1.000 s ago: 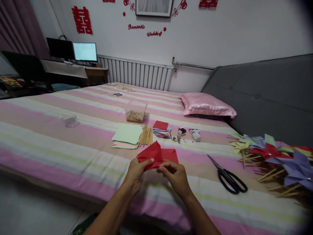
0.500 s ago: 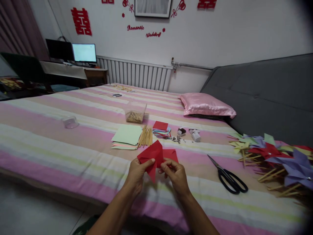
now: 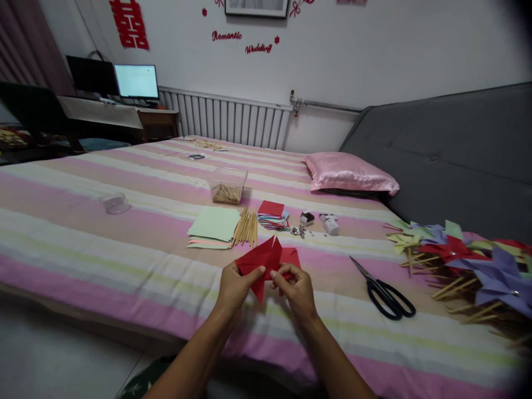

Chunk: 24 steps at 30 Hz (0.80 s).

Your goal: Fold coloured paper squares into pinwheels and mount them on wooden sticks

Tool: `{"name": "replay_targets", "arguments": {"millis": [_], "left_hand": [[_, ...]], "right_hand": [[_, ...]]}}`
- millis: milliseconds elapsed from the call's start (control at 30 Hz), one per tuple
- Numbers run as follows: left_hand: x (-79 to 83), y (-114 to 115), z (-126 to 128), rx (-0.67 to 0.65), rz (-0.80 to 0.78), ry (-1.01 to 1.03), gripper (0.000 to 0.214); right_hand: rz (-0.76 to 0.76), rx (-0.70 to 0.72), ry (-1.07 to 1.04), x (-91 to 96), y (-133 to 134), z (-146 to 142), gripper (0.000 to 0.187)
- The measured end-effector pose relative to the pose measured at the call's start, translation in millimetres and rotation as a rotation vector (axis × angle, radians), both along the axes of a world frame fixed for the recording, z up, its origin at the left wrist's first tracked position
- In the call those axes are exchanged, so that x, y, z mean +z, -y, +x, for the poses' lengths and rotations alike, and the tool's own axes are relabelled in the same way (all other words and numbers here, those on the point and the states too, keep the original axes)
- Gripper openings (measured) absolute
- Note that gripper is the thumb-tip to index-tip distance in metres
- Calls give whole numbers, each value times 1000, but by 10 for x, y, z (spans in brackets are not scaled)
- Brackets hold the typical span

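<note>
My left hand [image 3: 236, 282] pinches a red paper pinwheel [image 3: 262, 257] between thumb and fingers, above the near side of the bed. The paper has pointed, cut flaps, and one point hangs down between my hands. My right hand [image 3: 296, 288] is closed on the pinwheel's right side, thumb against fingertips. More red paper [image 3: 293, 256] shows just behind; whether it belongs to the same piece I cannot tell. Past my hands lie green paper squares [image 3: 214, 223], a bundle of thin wooden sticks [image 3: 246, 228] and a stack of small coloured papers [image 3: 272, 209].
Black-handled scissors [image 3: 384, 293] lie right of my hands. Finished-looking pinwheels [image 3: 499, 277] are heaped at the far right. Small metal pieces [image 3: 298, 231] lie near two little boxes. Farther back are a clear tub [image 3: 228, 185] of sticks, a clear lid [image 3: 115, 203] and a pink pillow [image 3: 349, 173].
The view has tilted slightly down. The red paper's flaps have shifted, with a narrow split now showing at the top. Both hands keep their hold and have barely moved.
</note>
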<state>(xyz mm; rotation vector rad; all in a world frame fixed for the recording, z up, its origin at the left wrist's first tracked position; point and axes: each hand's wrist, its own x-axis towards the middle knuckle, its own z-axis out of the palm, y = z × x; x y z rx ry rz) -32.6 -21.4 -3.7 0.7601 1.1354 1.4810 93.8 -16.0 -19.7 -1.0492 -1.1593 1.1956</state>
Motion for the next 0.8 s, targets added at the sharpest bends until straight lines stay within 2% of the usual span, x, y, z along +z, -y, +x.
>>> {"name": "replay_targets", "arguments": {"millis": [233,400,533,667,800], "left_hand": [[-73,-38,14,6,-10,-15,31],[-18,0,75,18,-52,137,26],[-4,23,130,-12,-98,194,29],[-10,34,138,-2,-115,159,34],[41,32,22,-175,-139,77,36]], "right_hand": [[40,7,60,8,5,9,26],[97,-88,37,-33,-5,2,29],[47,-131,-14,-57,-2,-19,37],[-15,-94,-97,-31,-9,-2,48],[-100,-11,-207,-21,-62,104,55]]}}
